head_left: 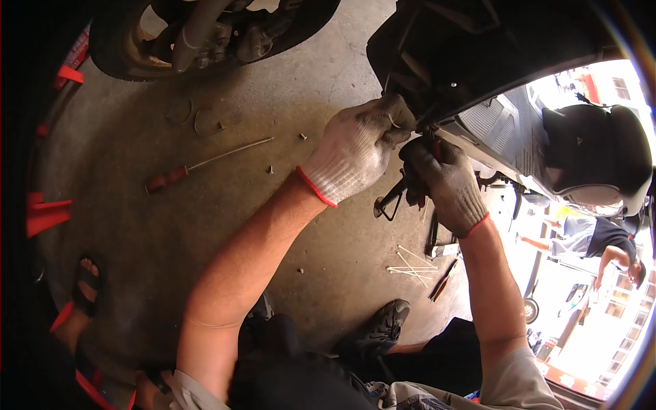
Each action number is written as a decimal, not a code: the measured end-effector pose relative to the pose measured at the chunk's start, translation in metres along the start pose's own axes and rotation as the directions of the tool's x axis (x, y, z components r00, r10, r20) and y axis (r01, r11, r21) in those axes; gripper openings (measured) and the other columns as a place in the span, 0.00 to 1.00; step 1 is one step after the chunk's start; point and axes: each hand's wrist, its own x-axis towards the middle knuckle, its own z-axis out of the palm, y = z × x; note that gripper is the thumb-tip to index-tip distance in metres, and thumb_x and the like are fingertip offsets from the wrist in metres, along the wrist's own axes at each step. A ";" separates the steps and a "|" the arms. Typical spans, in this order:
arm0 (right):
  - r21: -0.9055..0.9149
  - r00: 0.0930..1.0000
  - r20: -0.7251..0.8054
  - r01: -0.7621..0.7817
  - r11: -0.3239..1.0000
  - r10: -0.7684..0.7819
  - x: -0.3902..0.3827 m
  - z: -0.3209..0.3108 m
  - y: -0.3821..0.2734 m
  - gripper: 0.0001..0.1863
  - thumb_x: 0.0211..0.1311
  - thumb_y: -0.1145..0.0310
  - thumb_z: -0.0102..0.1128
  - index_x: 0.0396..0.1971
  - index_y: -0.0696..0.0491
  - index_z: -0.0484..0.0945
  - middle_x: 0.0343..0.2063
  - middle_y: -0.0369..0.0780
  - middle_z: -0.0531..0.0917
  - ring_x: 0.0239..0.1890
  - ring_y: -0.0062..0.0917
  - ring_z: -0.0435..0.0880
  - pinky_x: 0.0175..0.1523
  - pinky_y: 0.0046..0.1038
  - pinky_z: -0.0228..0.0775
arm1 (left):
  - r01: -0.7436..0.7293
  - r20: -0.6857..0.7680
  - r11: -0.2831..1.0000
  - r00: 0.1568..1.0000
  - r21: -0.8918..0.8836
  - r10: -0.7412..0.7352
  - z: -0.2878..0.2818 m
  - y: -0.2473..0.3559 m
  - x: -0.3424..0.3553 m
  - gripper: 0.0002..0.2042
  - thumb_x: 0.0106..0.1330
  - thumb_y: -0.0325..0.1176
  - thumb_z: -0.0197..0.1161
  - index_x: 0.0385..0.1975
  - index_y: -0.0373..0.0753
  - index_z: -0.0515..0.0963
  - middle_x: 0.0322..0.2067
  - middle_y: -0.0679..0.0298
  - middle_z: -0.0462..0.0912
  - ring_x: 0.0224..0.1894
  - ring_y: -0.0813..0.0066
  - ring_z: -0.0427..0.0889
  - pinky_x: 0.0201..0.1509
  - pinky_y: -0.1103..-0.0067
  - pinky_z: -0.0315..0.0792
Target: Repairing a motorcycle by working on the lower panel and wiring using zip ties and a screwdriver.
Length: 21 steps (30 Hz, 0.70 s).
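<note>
My left hand (365, 145) is bunched at the near edge of the scooter's black panel (499, 58), at the far right; I can't tell what it pinches there. My right hand (444, 181), just beside it, is closed round a red-handled tool (437, 147). I judge the job unfinished: screws (304, 137) and a screwdriver (166, 179) lie left, thin white strips (413, 268) nearer right.

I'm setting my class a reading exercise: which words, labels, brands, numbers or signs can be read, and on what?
None can be read clearly.
Red panel, upper left edge: pale marks, too blurred.
Red strip, lower right: pale marks, too blurred.
Rounded black part, right: one yellowish mark, too small.
</note>
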 end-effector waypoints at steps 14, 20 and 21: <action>-0.603 0.712 0.629 0.700 0.382 -0.312 0.002 0.007 0.106 0.12 0.68 0.63 0.55 0.42 0.57 0.78 0.32 0.47 0.85 0.38 0.43 0.84 0.44 0.38 0.77 | 0.412 0.417 0.902 0.804 0.125 -0.425 -0.020 -0.009 -0.088 0.07 0.64 0.35 0.63 0.38 0.41 0.81 0.37 0.57 0.85 0.43 0.52 0.83 0.48 0.64 0.77; -0.825 0.736 0.471 0.173 0.538 0.487 -0.053 0.007 0.195 0.15 0.66 0.59 0.54 0.40 0.56 0.81 0.42 0.53 0.84 0.47 0.46 0.84 0.52 0.42 0.75 | 0.395 0.783 0.802 0.260 0.448 -0.565 0.019 0.018 -0.178 0.13 0.59 0.40 0.64 0.39 0.40 0.82 0.41 0.52 0.84 0.46 0.51 0.83 0.50 0.61 0.76; -0.807 0.703 0.539 0.273 0.523 0.464 -0.058 0.008 0.204 0.16 0.67 0.58 0.54 0.42 0.55 0.80 0.42 0.52 0.84 0.47 0.46 0.84 0.52 0.42 0.75 | 0.362 0.816 0.823 0.225 0.437 -0.533 0.022 0.022 -0.189 0.13 0.60 0.37 0.62 0.42 0.40 0.81 0.42 0.51 0.84 0.46 0.51 0.84 0.50 0.60 0.76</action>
